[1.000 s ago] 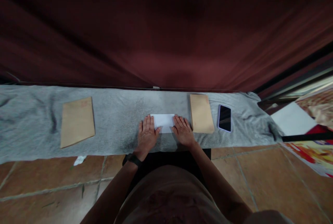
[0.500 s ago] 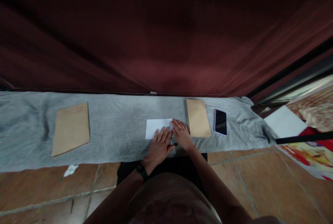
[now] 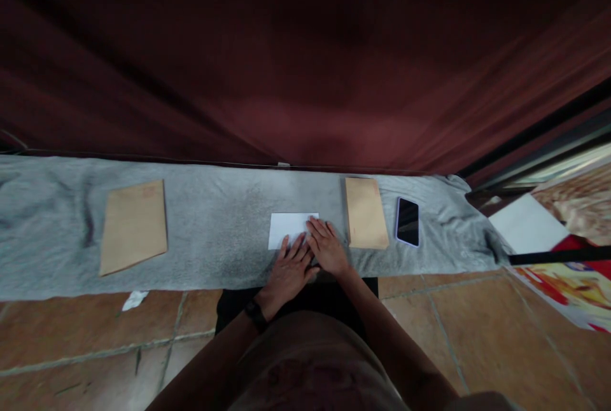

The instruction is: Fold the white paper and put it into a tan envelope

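Note:
A white sheet of paper [image 3: 289, 225], shaped as a small rectangle, lies on the grey cloth in front of me. My left hand [image 3: 290, 271] rests flat on its lower edge with the fingers spread. Over the paper's right end lies my right hand [image 3: 328, 249], its fingers stretched out and close to the left hand's fingertips. Both hands are open and press down on the paper, hiding its lower right part. Just right of my right hand is a stack of brown envelopes [image 3: 366, 214].
A larger brown envelope [image 3: 133, 228] lies at the left of the grey cloth [image 3: 219, 226]. Right of the stack is a phone [image 3: 407, 222] in a purple case. A dark red curtain [image 3: 305, 80] hangs behind. White crumpled tissue [image 3: 135, 299] lies on the tiled floor.
My right hand has slid slightly left over the paper, nearer to my left hand. The camera view has shifted a little.

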`<state>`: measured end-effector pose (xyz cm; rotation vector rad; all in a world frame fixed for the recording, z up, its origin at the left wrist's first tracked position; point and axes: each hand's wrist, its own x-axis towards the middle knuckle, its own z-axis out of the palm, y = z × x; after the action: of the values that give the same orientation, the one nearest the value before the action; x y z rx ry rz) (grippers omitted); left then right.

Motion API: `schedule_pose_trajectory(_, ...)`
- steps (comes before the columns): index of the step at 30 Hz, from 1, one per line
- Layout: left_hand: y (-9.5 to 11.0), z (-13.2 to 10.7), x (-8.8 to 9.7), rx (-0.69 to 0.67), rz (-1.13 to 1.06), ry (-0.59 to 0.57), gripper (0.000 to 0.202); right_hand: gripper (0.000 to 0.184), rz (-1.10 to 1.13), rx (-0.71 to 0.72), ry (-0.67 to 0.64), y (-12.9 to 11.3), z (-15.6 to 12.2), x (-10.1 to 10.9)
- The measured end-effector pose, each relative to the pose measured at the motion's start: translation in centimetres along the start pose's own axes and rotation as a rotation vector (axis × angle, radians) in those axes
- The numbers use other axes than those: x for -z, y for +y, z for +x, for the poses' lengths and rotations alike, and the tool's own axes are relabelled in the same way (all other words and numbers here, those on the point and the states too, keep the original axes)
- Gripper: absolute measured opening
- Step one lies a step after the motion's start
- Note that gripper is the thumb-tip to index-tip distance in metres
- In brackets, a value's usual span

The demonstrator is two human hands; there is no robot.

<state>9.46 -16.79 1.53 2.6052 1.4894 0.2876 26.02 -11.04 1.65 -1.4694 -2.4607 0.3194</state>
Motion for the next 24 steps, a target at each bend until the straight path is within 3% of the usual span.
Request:
schedule_pose_trajectory(10, -0.6, -2.8, -0.6, 0.128, 0.064, 0.061, 0.074, 0.052, -0.053, -0.110, 0.072, 0.1, 0.6, -0.7)
schedule_pose_trajectory(16, -1.5, -4.4, -0.5, 0.208, 0.050, 0.088, 0.072, 0.052, -0.070, -0.147, 0.106, -1.7, 1.3, -0.8)
schedule_pose_trajectory(20, -1.9, -3.2, 0.7, 0.282, 0.017, 0.101, 0.055, 0.049, -0.015, -0.015, 0.061, -3.6, 2.3, -1.3)
schedule_pose_trajectory(24, -3.2, -0.6, 1.5, 0.312, -0.031, 0.131, 0.056, 0.049, -0.021, -0.009, 0.041, -3.9, 2.3, -2.0)
